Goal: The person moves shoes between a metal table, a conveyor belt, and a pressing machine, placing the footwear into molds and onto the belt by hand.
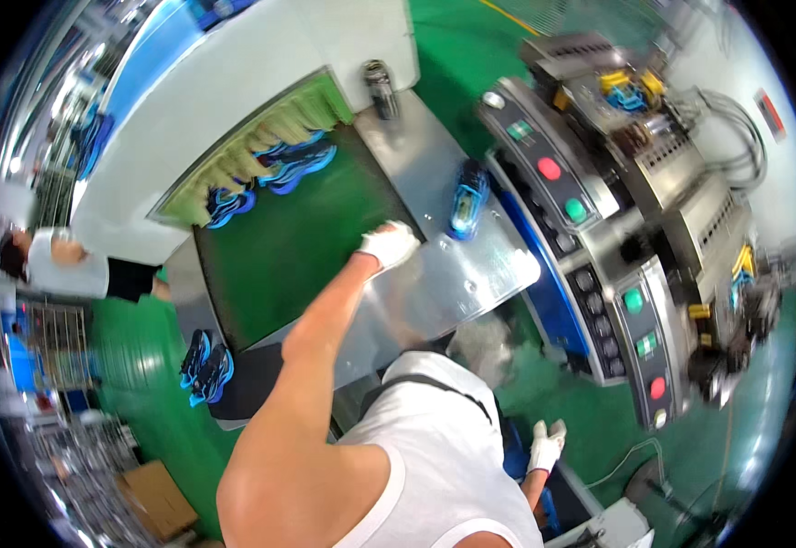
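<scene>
My left hand (391, 245), in a white glove, is over the inner edge of the metal table (416, 292), beside a green belt (298, 237). Its fingers are blurred and look bent; no object shows in it. To its right, a single black and blue shoe (468, 201) lies on the metal top. Low on the right, my right hand (547, 445), also gloved in white, hangs beside my body with fingers apart and nothing in them. Several similar shoes (298, 164) sit on the belt at a fringed curtain (261, 137).
A dark can-shaped container (380, 89) stands at the table's far corner. A pair of shoes (206, 367) rests on the left ledge. At right is a machine (590, 228) with buttons and metal clamps. Another person (69, 263) stands far left. A cardboard box (156, 498) is lower left.
</scene>
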The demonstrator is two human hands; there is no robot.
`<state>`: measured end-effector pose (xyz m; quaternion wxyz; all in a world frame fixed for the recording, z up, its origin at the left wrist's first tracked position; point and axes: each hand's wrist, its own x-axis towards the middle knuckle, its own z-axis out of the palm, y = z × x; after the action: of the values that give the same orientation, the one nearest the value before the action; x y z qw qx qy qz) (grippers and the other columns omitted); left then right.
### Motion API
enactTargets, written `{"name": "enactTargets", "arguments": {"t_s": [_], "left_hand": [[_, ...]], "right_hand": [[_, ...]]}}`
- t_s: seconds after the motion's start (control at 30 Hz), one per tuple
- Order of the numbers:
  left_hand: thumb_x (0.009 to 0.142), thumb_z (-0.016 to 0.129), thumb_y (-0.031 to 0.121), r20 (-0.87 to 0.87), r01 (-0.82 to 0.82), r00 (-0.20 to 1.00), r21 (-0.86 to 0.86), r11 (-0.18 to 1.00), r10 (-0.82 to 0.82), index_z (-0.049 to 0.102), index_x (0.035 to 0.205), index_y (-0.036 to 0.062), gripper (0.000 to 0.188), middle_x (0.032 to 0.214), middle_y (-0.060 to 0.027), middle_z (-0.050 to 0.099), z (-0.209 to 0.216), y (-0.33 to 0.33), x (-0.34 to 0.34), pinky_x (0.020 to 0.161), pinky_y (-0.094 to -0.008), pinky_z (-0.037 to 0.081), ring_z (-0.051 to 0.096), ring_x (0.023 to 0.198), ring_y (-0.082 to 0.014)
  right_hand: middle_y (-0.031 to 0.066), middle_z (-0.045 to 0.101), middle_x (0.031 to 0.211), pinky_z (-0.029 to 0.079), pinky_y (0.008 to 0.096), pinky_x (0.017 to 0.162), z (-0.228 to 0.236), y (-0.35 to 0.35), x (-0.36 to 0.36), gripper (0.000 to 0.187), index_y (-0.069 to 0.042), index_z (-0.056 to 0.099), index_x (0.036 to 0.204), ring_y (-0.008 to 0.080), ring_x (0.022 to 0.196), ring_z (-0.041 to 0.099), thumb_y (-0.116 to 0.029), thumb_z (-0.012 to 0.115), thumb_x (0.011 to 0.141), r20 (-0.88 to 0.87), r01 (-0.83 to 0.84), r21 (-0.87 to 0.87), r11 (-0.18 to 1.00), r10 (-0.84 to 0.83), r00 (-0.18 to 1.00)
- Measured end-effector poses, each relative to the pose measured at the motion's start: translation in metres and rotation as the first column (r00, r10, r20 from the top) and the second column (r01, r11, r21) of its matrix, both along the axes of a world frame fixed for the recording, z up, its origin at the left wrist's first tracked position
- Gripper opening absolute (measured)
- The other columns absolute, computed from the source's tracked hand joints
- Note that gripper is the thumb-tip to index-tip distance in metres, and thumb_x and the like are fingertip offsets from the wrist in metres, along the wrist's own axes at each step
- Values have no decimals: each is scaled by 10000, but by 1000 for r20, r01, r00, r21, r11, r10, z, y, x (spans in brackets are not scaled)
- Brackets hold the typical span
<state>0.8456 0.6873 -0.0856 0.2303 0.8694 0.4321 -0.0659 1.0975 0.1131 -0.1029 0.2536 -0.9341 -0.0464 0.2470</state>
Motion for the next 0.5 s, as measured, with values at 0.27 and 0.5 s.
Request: {"name": "enactTargets", "arguments": {"t_s": [0.27, 0.5], "left_hand": [[928, 601, 560, 20, -509, 855, 224, 831, 518, 688, 1159, 60, 558, 1268, -203, 667, 105, 275, -215, 1023, -539, 454, 632, 1190, -374], [899, 634, 485, -310, -210, 920, 129, 969, 240, 717, 1177, 96, 485, 1253, -163, 698, 15, 336, -226, 986, -495, 496, 661, 1176, -343]], "right_hand": [[168, 729, 1045, 570, 430, 760, -35, 7, 41, 428, 56, 708, 1106, 263, 907, 704, -304, 754, 881, -268, -866, -500, -3, 952, 151], [201, 607, 1393, 397, 338, 1055, 128, 163, -20, 731, -75, 484, 1495, 161, 1259, 541, -407, 737, 895, -299, -166, -589, 791, -22, 954]]}}
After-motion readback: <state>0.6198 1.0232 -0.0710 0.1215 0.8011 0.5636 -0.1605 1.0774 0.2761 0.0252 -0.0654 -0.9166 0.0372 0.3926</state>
